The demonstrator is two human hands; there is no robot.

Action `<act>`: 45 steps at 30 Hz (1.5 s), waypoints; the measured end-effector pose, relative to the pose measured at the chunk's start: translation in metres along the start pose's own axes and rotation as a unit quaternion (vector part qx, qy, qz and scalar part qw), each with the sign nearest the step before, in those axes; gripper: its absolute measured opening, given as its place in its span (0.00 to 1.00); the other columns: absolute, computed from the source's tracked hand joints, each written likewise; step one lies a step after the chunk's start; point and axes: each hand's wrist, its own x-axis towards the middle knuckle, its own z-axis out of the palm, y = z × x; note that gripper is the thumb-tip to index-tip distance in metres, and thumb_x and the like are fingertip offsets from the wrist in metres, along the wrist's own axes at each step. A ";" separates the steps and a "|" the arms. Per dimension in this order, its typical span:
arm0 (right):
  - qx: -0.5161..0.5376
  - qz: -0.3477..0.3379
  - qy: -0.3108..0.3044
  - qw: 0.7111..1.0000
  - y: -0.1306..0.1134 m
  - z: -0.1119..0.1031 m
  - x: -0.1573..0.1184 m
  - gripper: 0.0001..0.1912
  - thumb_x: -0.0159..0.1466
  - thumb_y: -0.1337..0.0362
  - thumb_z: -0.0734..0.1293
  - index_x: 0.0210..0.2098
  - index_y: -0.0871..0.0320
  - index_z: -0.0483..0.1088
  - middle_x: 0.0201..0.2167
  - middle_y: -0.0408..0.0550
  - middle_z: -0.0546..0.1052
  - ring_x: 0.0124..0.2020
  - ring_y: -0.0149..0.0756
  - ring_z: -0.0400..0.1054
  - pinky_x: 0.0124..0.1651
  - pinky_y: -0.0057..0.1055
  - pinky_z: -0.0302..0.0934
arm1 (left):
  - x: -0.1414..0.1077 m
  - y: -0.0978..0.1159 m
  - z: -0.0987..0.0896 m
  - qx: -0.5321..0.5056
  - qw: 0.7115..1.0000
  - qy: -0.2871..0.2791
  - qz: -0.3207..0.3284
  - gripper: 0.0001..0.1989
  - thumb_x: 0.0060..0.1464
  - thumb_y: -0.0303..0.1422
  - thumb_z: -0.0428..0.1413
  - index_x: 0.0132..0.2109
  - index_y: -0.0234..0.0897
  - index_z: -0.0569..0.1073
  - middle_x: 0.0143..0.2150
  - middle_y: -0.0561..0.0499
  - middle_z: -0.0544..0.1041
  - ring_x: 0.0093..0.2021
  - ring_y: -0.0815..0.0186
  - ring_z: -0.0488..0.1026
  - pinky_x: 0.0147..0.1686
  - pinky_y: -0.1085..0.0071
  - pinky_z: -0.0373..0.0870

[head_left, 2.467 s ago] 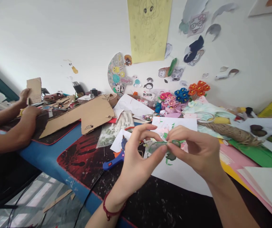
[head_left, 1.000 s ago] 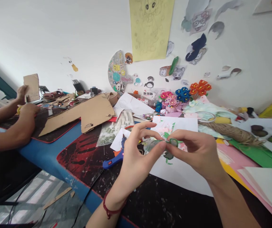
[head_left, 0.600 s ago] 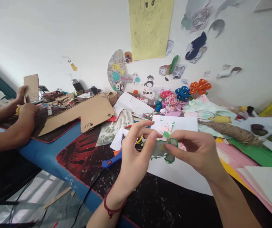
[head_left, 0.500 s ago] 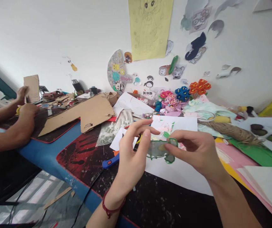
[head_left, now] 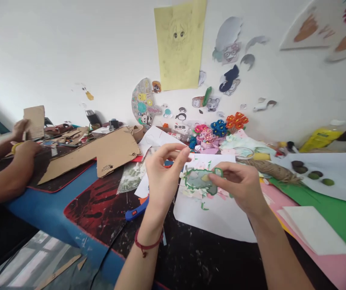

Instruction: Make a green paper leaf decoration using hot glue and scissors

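Note:
My right hand (head_left: 241,181) pinches a flat grey cutout with a ragged green border (head_left: 199,180) at its right end, between thumb and fingers. A yellowish patch shows near the thumb. The cutout is held over a white sheet (head_left: 221,225) strewn with green and pink scraps (head_left: 203,205). To its left, my left hand (head_left: 165,171) is raised apart from it, thumb and fingertips brought together. Whether anything small is between those fingertips I cannot make out. Behind my left wrist lies a blue-handled tool (head_left: 136,210) with a red switch and a black cord.
At the left, another person's hands (head_left: 24,137) hold a piece of cardboard (head_left: 34,121). A large cardboard piece (head_left: 118,151) lies between us. Craft flowers (head_left: 206,135), a twine bundle (head_left: 277,171), green sheet (head_left: 324,201) and folded white paper (head_left: 318,229) lie behind and right.
My left hand has drawn away from the cutout, its fingers curling to the thumb. My right hand keeps hold of the cutout. The view has shifted to the right.

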 end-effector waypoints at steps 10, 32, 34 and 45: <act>0.033 -0.050 0.110 0.992 0.004 -0.008 0.007 0.06 0.59 0.63 0.77 0.28 0.55 0.77 0.25 0.41 0.74 0.28 0.29 0.67 0.31 0.26 0.63 | -0.019 -0.030 0.046 -0.126 0.982 -0.098 -0.099 0.08 0.55 0.36 0.66 0.36 0.37 0.76 0.34 0.53 0.76 0.37 0.66 0.71 0.38 0.70 0.66; 0.096 -0.057 0.333 0.936 0.016 -0.079 0.022 0.29 0.52 0.45 0.77 0.17 0.55 0.58 0.13 0.32 0.56 0.14 0.22 0.48 0.17 0.23 0.53 | -0.021 -0.063 0.035 -0.056 0.977 -0.161 -0.131 0.04 0.53 0.33 0.62 0.32 0.38 0.76 0.31 0.53 0.75 0.33 0.64 0.68 0.32 0.70 0.62; 0.076 -0.033 0.318 0.944 0.017 -0.080 0.019 0.29 0.55 0.49 0.76 0.15 0.55 0.57 0.11 0.33 0.55 0.14 0.22 0.49 0.17 0.23 0.53 | -0.022 -0.064 0.034 -0.067 0.972 -0.176 -0.143 0.06 0.54 0.35 0.62 0.32 0.38 0.76 0.31 0.52 0.76 0.32 0.63 0.69 0.31 0.70 0.64; -0.062 0.124 -0.006 0.990 0.011 -0.025 0.007 0.08 0.56 0.59 0.79 0.29 0.57 0.81 0.28 0.45 0.80 0.30 0.32 0.71 0.32 0.26 0.64 | -0.024 -0.060 0.034 -0.068 0.970 -0.173 -0.156 0.06 0.56 0.34 0.60 0.33 0.36 0.77 0.30 0.53 0.74 0.31 0.67 0.65 0.30 0.71 0.60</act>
